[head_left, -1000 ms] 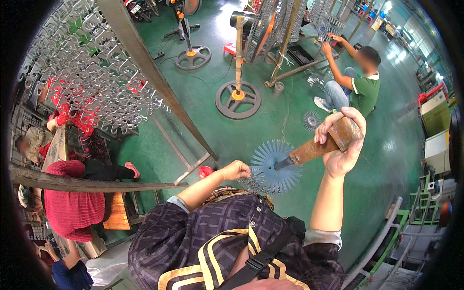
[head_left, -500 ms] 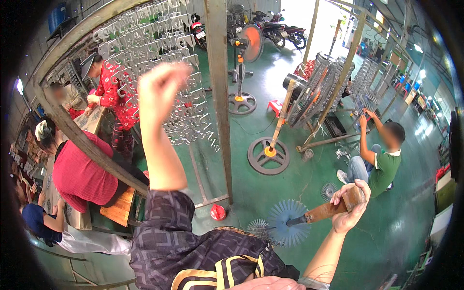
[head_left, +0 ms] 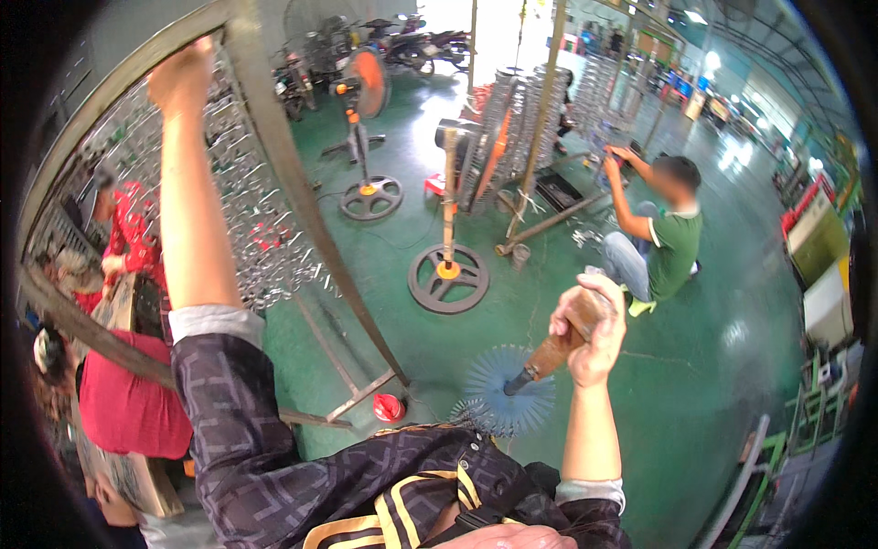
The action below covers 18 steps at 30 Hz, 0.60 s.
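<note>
My left hand (head_left: 183, 80) is raised at the upper left, its curled fingers against the top bar of a metal frame (head_left: 165, 41). What those fingers hold, if anything, is hidden. Beside that forearm, rows of small silvery metal hooks (head_left: 261, 206) hang inside the frame. My right hand (head_left: 594, 334) is wrapped round a brown, block-ended handle (head_left: 553, 355), held in front of me on the right. A black shaft runs down from the handle to the middle of a bluish disc (head_left: 503, 412) of radiating strips. A smaller spoked disc (head_left: 471, 414) shows beside it, partly hidden.
A person in green (head_left: 672, 247) squats at the right by another rack of hanging parts (head_left: 530, 128). Ahead stand a fan (head_left: 369, 82) and a pole on a wheel-shaped base (head_left: 448, 279). A red container (head_left: 389, 408) sits on the floor. A person in red (head_left: 133, 393) sits at the left.
My left hand has risen to the frame's top bar. The view has swung right, so the rack and the people appear further left. My right hand still grips the brown handle.
</note>
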Available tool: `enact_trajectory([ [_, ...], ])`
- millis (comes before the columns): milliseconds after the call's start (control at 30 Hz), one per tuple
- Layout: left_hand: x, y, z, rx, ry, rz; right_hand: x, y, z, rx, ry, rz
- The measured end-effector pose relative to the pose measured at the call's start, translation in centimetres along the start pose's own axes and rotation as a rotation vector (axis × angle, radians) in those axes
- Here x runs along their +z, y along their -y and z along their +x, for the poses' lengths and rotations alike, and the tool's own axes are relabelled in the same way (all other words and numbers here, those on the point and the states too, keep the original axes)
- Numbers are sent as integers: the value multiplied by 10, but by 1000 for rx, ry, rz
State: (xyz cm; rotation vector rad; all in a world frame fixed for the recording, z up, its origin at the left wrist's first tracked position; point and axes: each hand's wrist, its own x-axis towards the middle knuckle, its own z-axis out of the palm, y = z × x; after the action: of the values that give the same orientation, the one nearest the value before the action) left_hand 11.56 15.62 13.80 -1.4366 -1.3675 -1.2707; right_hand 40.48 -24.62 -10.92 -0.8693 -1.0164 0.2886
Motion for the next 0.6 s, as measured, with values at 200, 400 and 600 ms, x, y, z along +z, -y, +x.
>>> enact_trajectory([
  [200, 28, -3, 16, -299, 43, -295, -7, 3, -2, -1, 58, 43],
  [400, 39, 4, 22, -290, 88, -219, -9, 4, -1, -25, 81, 54],
  [600, 11, -8, 16, -126, 41, -394, -16, 5, 3, -25, 72, 93],
])
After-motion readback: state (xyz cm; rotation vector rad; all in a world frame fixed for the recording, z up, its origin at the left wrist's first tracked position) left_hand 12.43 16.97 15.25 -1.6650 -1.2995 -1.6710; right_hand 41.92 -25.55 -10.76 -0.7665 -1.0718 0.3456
